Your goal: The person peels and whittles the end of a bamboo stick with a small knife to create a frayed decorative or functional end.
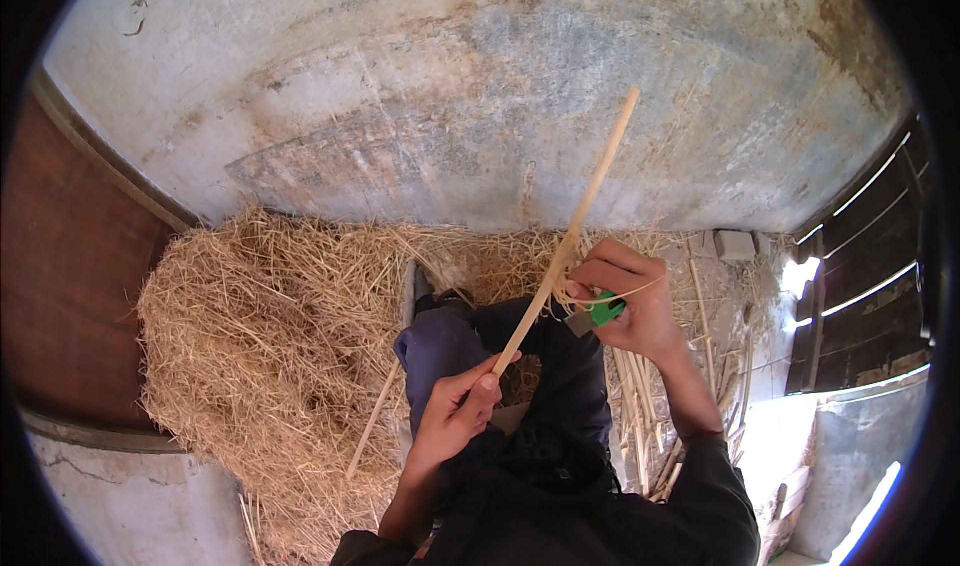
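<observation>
My left hand (463, 412) is closed round the lower end of a long pale strip (585, 202), which looks like bamboo or wood. The strip slants up and to the right, its far end in front of the wall. My right hand (632, 296) grips a green-handled knife (606, 310) beside the middle of the strip. The knife's short grey blade points down and left, and I cannot tell if it touches the strip. Thin curled shavings (562, 294) hang at the strip by my right fingertips, and one long sliver crosses over the right hand.
A big heap of straw (270, 356) lies to the left. Several pale sticks (640, 406) lie on the right, and another stick (372, 421) leans on the straw. A stained wall (450, 116) rises ahead. Dark boards (860, 286) stand far right, a brown panel (80, 266) far left.
</observation>
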Action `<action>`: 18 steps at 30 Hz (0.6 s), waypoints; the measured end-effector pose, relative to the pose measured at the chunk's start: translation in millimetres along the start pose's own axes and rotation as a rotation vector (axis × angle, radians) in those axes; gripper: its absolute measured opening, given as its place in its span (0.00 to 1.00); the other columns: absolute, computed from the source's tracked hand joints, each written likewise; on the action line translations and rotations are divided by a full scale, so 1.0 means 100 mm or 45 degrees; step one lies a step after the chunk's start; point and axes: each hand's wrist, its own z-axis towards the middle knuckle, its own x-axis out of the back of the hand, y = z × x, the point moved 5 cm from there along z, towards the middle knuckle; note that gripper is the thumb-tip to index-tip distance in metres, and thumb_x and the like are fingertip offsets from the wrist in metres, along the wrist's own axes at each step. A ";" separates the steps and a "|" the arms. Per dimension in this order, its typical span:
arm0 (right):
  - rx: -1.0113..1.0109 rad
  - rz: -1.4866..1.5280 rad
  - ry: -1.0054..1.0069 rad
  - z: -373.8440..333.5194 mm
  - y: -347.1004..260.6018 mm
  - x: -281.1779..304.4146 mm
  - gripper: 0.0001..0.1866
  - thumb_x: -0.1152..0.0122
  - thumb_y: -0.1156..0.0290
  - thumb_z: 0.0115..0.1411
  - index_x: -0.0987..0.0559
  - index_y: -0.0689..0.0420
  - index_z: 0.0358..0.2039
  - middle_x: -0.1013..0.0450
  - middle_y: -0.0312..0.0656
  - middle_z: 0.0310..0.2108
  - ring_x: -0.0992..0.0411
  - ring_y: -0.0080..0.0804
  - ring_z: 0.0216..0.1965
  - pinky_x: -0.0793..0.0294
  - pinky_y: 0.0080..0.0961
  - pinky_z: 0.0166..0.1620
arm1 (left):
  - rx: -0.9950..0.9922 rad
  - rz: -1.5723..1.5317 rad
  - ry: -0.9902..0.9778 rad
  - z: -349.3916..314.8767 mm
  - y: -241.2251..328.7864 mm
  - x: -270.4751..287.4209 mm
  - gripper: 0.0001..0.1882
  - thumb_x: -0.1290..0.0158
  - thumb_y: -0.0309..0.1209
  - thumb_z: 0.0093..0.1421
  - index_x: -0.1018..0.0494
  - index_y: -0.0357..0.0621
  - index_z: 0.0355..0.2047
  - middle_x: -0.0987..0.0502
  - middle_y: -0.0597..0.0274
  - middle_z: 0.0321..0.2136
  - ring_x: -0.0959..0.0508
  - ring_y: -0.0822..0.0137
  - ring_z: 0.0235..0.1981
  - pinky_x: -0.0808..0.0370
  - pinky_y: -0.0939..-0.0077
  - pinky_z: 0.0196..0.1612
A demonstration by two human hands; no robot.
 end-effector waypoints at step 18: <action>-0.205 -0.307 -0.052 -0.08 -0.01 -0.02 0.16 0.19 0.72 0.50 0.12 0.53 0.40 0.17 0.37 0.35 0.16 0.41 0.28 0.19 0.34 0.31 | -0.102 0.211 0.110 0.06 -0.07 -0.01 0.24 0.54 0.39 0.84 0.28 0.38 0.72 0.36 0.76 0.24 0.39 0.86 0.20 0.41 0.85 0.21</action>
